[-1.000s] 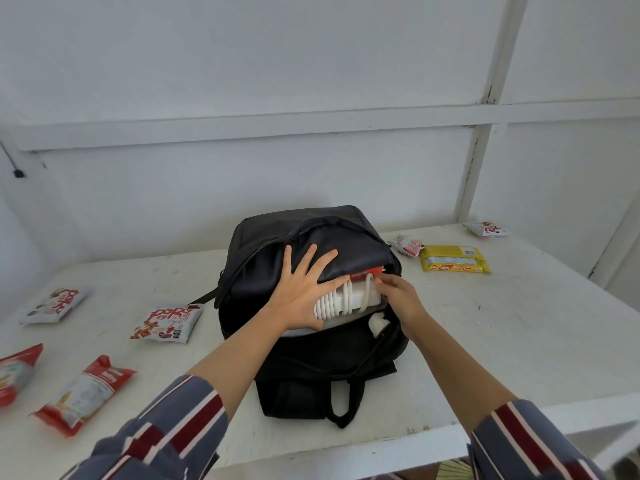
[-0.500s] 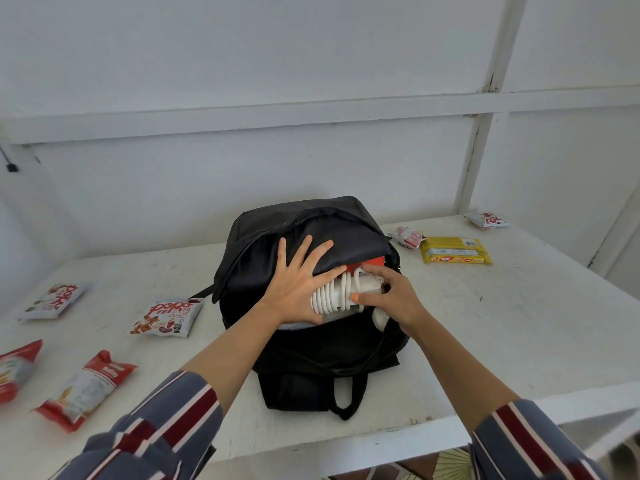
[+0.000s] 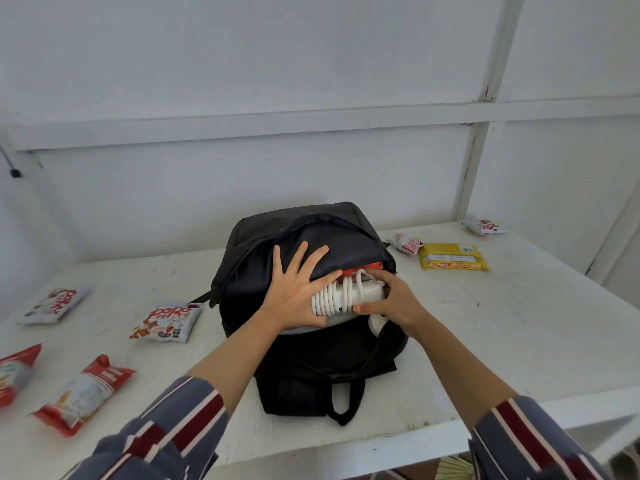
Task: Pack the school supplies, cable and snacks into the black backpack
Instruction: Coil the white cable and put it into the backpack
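The black backpack (image 3: pixel 311 355) lies in the middle of the white table (image 3: pixel 519 327), its main opening facing me. My left hand (image 3: pixel 294 289) presses flat with spread fingers on the upper flap, thumb beneath the coil. A white coiled cable with its adapter (image 3: pixel 341 296) sits half in the opening. My right hand (image 3: pixel 393 301) grips the coil's right end, fingers on top and thumb below. Something red (image 3: pixel 363 270) shows inside, just above the cable.
Left of the bag lie two white and red snack packets (image 3: pixel 166 322) (image 3: pixel 52 304) and two red packets (image 3: pixel 83 393) (image 3: pixel 14 372). On the right are a yellow biscuit pack (image 3: pixel 452 257) and two small packets (image 3: pixel 405 242) (image 3: pixel 483 226). The table's front edge runs just below the bag.
My right hand has moved from the cable's top to wrap round its right end, thumb underneath. My left hand stays on the flap. The snacks lie where they were.
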